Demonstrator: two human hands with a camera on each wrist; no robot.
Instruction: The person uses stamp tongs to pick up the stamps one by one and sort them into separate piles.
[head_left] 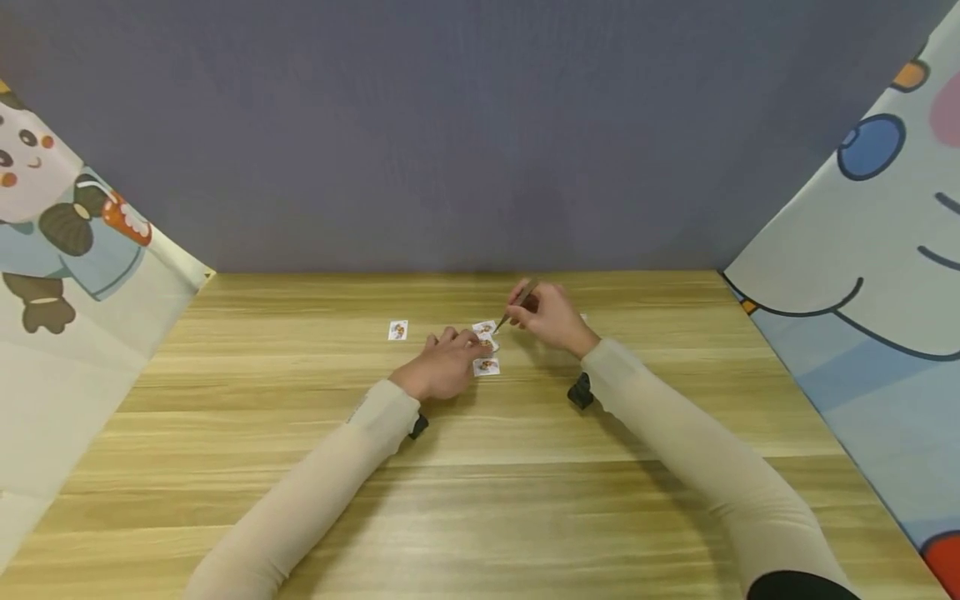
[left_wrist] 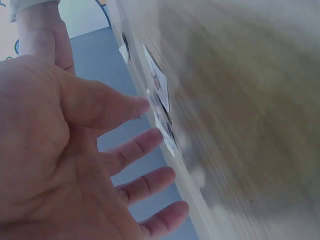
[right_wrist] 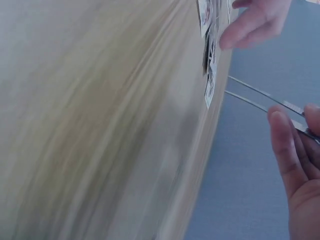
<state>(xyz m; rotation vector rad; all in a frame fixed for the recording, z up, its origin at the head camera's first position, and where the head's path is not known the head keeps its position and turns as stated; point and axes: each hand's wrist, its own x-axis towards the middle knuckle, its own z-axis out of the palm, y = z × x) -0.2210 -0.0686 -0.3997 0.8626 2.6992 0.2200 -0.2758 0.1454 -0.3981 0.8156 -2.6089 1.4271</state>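
Note:
My right hand (head_left: pixel 553 317) pinches a pair of tweezers (head_left: pixel 517 302) between thumb and fingers. In the right wrist view the two tips of the tweezers (right_wrist: pixel 250 91) stand apart, with nothing visible between them. Small white cards with a printed picture lie in a column: an upper card (head_left: pixel 483 327), a middle card (head_left: pixel 491 343) and a lower card (head_left: pixel 486 367). The left hand (head_left: pixel 444 365) reaches in from the left, its thumb (left_wrist: pixel 120 107) on or close to the middle card and its other fingers loosely spread. The middle card is partly hidden by that hand.
Another printed card (head_left: pixel 398 330) lies apart on the left of the wooden table (head_left: pixel 480 500). A white edge (head_left: pixel 584 317) shows behind the right wrist. Black wrist devices (head_left: pixel 581 392) hang under the forearms. A grey panel (head_left: pixel 465 150) rises behind the table.

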